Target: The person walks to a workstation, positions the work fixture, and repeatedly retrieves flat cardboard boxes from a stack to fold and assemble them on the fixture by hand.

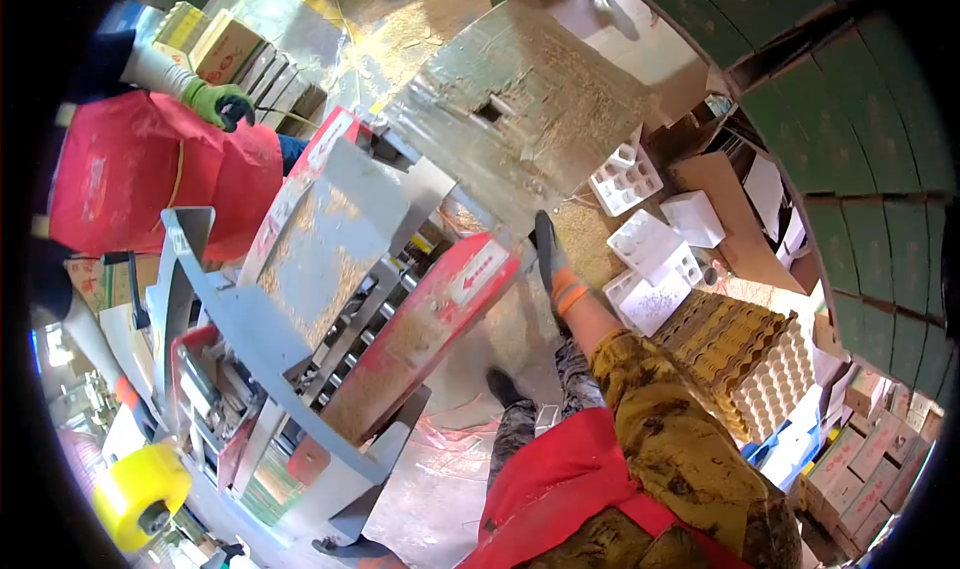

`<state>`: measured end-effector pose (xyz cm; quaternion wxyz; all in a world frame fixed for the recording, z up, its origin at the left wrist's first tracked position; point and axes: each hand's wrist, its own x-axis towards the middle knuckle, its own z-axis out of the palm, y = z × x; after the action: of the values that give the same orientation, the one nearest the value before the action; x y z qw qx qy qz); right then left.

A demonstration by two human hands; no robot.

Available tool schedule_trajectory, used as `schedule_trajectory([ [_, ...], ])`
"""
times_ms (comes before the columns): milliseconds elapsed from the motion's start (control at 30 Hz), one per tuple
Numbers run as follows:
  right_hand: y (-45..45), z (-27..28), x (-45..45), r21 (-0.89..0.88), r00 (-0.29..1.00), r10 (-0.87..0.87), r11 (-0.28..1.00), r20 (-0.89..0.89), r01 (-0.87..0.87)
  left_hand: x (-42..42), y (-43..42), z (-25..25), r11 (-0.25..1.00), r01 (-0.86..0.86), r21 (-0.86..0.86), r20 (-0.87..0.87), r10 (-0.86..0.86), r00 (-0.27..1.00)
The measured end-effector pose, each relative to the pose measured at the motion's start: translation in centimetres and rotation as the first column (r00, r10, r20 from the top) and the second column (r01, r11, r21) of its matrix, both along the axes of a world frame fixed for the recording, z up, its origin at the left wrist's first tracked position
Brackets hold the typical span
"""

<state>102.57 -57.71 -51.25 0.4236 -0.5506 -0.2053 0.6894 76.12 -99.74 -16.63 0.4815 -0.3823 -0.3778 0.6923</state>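
Note:
My right hand [547, 254], in a dark glove with an orange cuff, is stretched out beside the near edge of a worn work table [530, 79] scattered with husk-like bits. Its fingers look straight and I see nothing in them; whether it touches the table I cannot tell. Low in the view, my left hand [350, 547], gloved alike and partly cut off, lies near the base of a carton sealing machine [330, 369], fingers extended and holding nothing visible. The machine has red side rails, rollers and a grey top plate [335, 229] strewn with bits.
At left, a co-worker in a red apron [150, 169] has a green-gloved hand [218, 104] near stacked cartons [225, 49]. A yellow tape roll [140, 494] sits at the machine's end. White foam trays [650, 249], stacked egg trays [750, 354] and cartons [870, 469] stand right.

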Motion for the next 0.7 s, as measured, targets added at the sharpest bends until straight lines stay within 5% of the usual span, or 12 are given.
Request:
schedule_trajectory([
  [100, -1.1, -7.1, 0.2, 0.103, 0.996, 0.078, 0.992, -0.053, -0.072, -3.4, -2.6, -2.7, 0.951, -0.242, -0.19, -0.299, 0.179, 0.937],
  [167, 0.1, -9.3, 0.8, 0.245, 0.981, 0.136, 0.964, -0.14, -0.098, 2.1, 6.4, -2.0, 0.981, -0.192, -0.021, -0.269, 0.18, 0.946],
  [233, 0.2, -13.1, 0.2, 0.431, 0.991, 0.127, 0.892, 0.051, -0.137, 2.2, 5.1, -3.2, 0.979, -0.181, -0.092, -0.385, 0.133, 0.913],
  [300, -1.3, -8.8, -0.8, 0.169, 0.965, 0.041, 0.986, -0.259, 0.003, 3.2, 7.4, -1.9, 0.967, -0.167, -0.192, -0.495, 0.051, 0.867],
  [367, -1.9, -11.8, -1.1, 0.491, 0.986, 0.05, 0.862, 0.162, -0.124, 4.1, 8.1, -0.3, 0.944, -0.169, -0.283, -0.588, -0.032, 0.809],
  [433, -2.6, -9.2, -1.2, 0.424, 0.966, 0.03, 0.895, 0.257, -0.141, 3.8, 7.5, -0.4, 0.922, -0.186, -0.34, -0.665, -0.096, 0.741],
  [567, -5.4, -8.0, -1.9, 0.358, 0.992, -0.075, 0.933, 0.098, 0.035, 2.3, 7.1, -3.1, 0.849, -0.271, -0.453, -0.777, -0.227, 0.587],
  [667, -8.6, -1.3, -0.8, 0.233, 0.954, -0.019, 0.971, 0.299, -0.053, 1.7, 7.8, -4.6, 0.746, -0.363, -0.557, -0.802, -0.371, 0.468],
  [700, -9.9, -2.1, -1.4, 0.209, 0.98, -0.077, 0.977, 0.184, 0.038, 1.1, 7.9, -4.6, 0.708, -0.394, -0.585, -0.8, -0.425, 0.424],
])
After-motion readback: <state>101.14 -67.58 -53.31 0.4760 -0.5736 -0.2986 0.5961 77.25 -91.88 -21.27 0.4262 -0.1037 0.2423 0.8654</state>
